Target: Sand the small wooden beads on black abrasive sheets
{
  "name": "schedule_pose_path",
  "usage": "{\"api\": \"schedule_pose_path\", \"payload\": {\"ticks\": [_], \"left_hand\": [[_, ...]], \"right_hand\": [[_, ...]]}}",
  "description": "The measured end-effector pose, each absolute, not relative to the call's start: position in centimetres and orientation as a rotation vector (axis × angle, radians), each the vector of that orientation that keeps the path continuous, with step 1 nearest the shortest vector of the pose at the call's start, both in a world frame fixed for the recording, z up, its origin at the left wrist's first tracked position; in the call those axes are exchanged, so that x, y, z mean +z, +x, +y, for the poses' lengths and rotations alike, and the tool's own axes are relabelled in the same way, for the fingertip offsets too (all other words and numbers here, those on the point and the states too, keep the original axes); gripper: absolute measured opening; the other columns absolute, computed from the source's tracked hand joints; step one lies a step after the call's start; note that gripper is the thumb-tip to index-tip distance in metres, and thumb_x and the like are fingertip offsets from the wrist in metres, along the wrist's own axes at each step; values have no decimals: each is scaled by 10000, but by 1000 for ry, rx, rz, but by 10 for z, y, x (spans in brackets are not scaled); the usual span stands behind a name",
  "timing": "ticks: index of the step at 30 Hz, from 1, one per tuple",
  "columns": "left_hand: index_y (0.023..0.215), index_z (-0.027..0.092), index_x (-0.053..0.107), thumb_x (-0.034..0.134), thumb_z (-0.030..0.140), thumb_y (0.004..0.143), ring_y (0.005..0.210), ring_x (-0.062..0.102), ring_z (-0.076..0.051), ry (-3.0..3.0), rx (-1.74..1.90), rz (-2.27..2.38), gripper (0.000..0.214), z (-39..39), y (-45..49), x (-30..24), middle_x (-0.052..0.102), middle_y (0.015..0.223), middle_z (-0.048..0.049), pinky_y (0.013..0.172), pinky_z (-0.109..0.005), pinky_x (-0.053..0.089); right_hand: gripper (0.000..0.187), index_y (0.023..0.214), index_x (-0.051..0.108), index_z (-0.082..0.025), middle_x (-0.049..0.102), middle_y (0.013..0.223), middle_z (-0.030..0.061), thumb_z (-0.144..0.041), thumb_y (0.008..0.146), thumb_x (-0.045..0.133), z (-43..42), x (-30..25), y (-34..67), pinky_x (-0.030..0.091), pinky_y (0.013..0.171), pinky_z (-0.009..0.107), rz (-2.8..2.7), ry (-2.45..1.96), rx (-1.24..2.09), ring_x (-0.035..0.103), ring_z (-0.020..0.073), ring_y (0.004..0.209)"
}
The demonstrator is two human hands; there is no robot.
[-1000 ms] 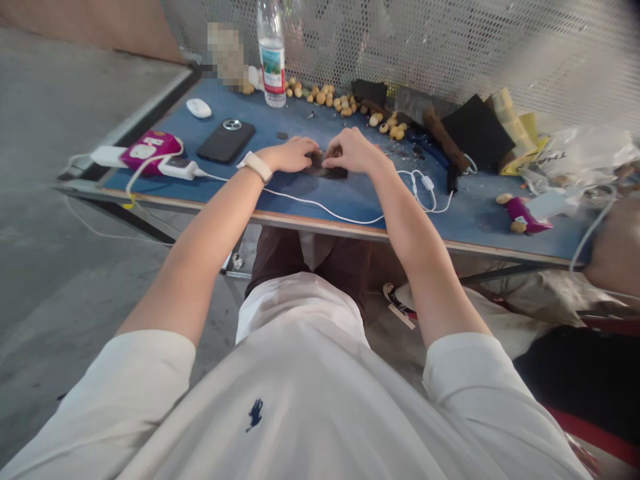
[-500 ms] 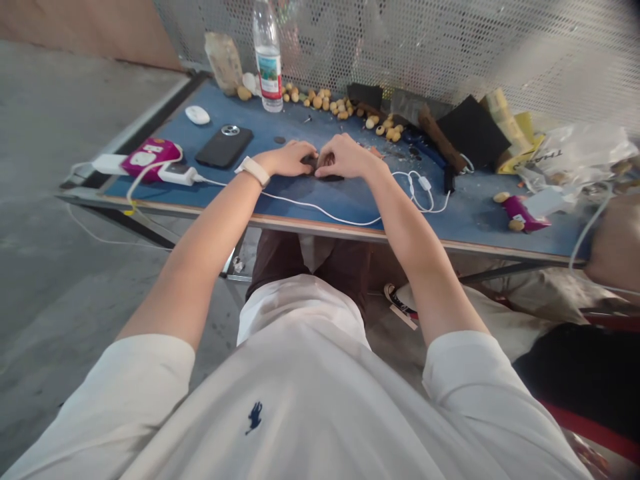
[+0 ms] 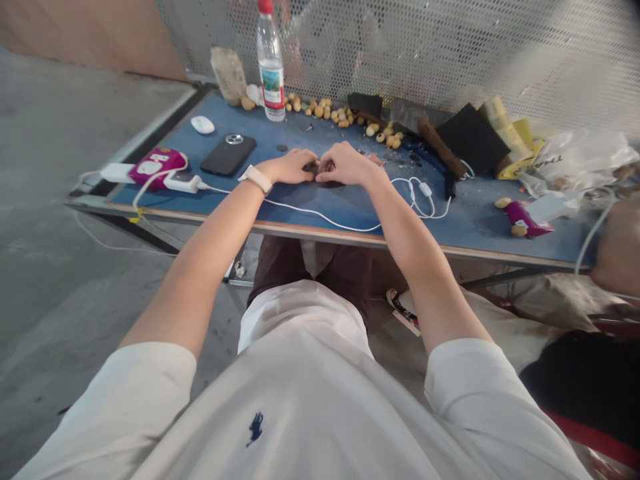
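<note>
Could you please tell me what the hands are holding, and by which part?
The left hand and right hand pinch a small dark piece with their fingertips; which part cannot be told.

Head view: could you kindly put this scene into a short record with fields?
Surface: blue table
Left hand: strap on wrist, fingers on a small dark piece
Right hand: fingers on the same piece; grip hidden
Near: white cable, black phone
Far edge: water bottle, tan beads
</note>
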State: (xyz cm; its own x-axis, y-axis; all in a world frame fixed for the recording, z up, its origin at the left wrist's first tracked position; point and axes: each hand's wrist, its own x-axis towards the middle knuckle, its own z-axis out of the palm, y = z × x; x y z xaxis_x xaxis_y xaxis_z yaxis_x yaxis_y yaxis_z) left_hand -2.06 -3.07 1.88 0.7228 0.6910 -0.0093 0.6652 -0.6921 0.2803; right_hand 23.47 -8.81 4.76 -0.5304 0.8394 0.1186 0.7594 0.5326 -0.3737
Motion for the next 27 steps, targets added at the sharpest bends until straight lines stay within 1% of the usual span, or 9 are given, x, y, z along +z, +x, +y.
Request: {"api": "schedule_pose_path", "payload": {"ticks": [2,4,6,8,12,16,19,24,27], "left_hand": [[1763,298,749,672,524,1105,1806,609,-413,2667,144,1086,700,-30,-21,18,698,1911,-113,1560,-596,459],[1767,309,748,651,522,1113,1805,613,-392,2677,146,1071,695,-31,-22,18,707,1907,-98,1566,-576,455],[1772,285,750,622,508,1120,1807,615,-382,2687,145,1052,700,-32,-21,18,710,1912,-110,1580,-559,439],[1781,249,748,618,494,1117,1812,615,-406,2689,141,1066,719,-33,-20,18,705,1923,-131,1587,-564,431],[1801,224,737,637,491,1101,1848,577,-447,2692,126,1104,756,-36,-18,19,663,1968,-153,1608,-596,393],[1798,163,730,604,498,1106,1843,588,-444,2709,106,1095,779,-37,-17,20,654,1968,-195,1606,-579,398],[1817,197,722,608,481,1093,1831,605,-428,2698,105,1085,786,-36,-18,20,676,1956,-177,1601,-566,407],[1870,201,692,624,506,1103,1893,527,-438,2686,102,1118,828,-35,-18,19,593,2025,-174,1631,-569,345],[1843,222,707,610,501,1112,1871,557,-410,2691,90,1120,788,-36,-18,20,642,1981,-151,1618,-538,373]], "right_hand": [[446,1112,1017,-219,953,1187,166,-633,988,1128,-88,48,236,717,1094,564,-2474,-1341,387,894,386,1130],[355,1109,1025,-240,952,1140,135,-566,1001,1116,-88,49,238,715,1084,539,-2499,-1319,419,895,371,1113],[240,1106,1032,-262,946,1070,94,-491,1042,1067,-88,49,240,709,1078,512,-2541,-1294,464,893,346,1079],[169,1100,1033,-255,939,1014,84,-422,1075,1016,-87,48,242,703,1074,501,-2543,-1308,455,882,332,1030],[146,1103,1029,-213,951,1026,128,-351,1072,994,-84,47,242,699,1070,506,-2447,-1400,296,860,340,978],[87,1036,1027,-248,942,966,74,-334,1045,1015,-90,52,243,677,1038,451,-2539,-1309,416,856,310,936],[89,1045,1032,-258,932,940,59,-342,1057,1005,-91,53,243,665,1019,436,-2567,-1303,466,844,302,936],[121,1109,1037,-208,954,1051,140,-307,1075,978,-83,50,240,675,1066,473,-2430,-1442,263,847,342,1020],[120,1090,1036,-247,957,1003,95,-350,1057,985,-85,50,243,694,1032,457,-2529,-1343,368,857,329,979]]}}
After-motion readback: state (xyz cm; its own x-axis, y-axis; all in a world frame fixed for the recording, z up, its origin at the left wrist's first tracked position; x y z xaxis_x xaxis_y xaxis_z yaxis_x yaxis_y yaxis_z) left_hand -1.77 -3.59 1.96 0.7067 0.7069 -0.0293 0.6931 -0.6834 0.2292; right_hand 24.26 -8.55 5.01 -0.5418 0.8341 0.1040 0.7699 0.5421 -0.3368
